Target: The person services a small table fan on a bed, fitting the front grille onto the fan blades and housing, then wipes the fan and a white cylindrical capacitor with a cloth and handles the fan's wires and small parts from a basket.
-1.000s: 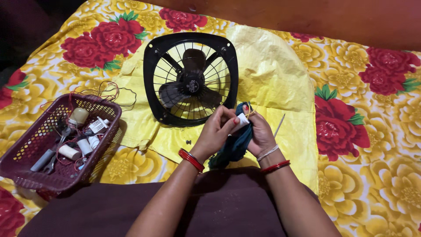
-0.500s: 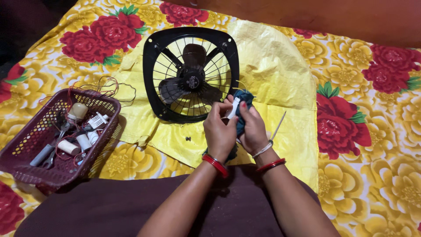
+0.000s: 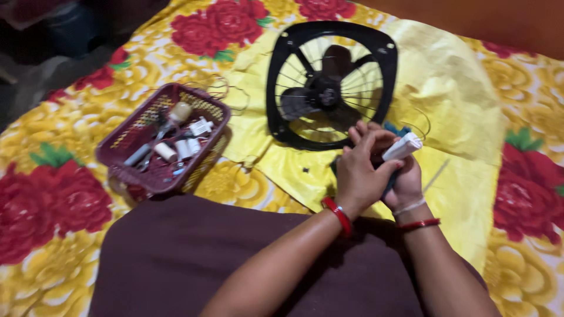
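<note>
Small white part pinched between left hand and right hand, just before black fan; teal object beneath, possibly cloth. Best gripped firmly, kept over yellow sheet.

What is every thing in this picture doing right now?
Left hand: closed around the white block.
Right hand: closed under the block.
White block: held up, tilted.
Black fan: lying flat, blades look still.
Maroon basket: upright, small parts inside.
Yellow sheet: spread out, wrinkled.
</note>
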`<state>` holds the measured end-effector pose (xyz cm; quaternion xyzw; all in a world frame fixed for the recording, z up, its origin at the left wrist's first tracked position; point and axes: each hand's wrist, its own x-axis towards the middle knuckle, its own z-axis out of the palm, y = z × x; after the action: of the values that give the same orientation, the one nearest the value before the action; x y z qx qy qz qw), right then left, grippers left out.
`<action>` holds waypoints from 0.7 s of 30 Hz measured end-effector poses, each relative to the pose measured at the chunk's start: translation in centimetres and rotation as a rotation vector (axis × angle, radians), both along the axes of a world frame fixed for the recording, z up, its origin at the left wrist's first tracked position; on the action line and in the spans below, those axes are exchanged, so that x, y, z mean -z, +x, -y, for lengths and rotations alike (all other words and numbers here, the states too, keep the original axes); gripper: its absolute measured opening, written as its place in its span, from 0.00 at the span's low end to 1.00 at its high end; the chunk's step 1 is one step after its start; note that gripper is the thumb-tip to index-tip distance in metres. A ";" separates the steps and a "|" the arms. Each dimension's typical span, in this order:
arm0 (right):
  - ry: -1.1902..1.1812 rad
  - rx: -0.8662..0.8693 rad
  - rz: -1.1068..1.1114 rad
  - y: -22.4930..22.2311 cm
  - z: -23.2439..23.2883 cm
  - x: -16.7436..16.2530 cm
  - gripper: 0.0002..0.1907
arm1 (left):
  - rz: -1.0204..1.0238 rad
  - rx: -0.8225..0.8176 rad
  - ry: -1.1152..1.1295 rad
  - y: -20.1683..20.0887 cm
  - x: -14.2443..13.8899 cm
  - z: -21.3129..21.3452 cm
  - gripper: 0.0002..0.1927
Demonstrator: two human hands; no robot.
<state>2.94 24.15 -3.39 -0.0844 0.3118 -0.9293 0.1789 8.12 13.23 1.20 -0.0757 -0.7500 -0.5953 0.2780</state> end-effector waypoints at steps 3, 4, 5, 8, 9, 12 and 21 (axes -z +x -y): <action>0.203 -0.070 0.054 0.1 0.7 1.6 0.26 | 0.107 -0.009 0.296 -1.0 0.3 1.8 0.23; 0.284 -0.083 0.056 -0.1 0.7 2.0 0.25 | 0.116 -0.044 0.325 -1.5 0.8 2.8 0.24; 0.371 -0.049 0.025 -0.3 0.6 2.4 0.24 | 0.126 -0.077 0.354 -2.1 1.5 4.0 0.24; 0.630 0.069 -0.078 -1.0 0.4 2.8 0.22 | 0.046 -0.163 0.418 -4.0 4.5 8.9 0.23; 0.713 0.114 -0.113 -1.2 0.2 2.7 0.22 | 0.002 -0.186 0.433 -4.4 5.8 10.9 0.23; 0.783 0.276 -0.190 -1.8 -0.5 2.2 0.17 | 0.224 -0.419 0.450 -5.1 10.0 17.3 0.23; 0.395 0.211 -0.108 -3.6 -0.7 4.0 0.09 | 0.402 -0.562 0.401 -7.5 19.3 25.0 0.17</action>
<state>-0.70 24.83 -7.41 -0.0643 0.5040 -0.8579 0.0768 0.65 -11.79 -18.10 0.3064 -0.6497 -0.6337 0.2870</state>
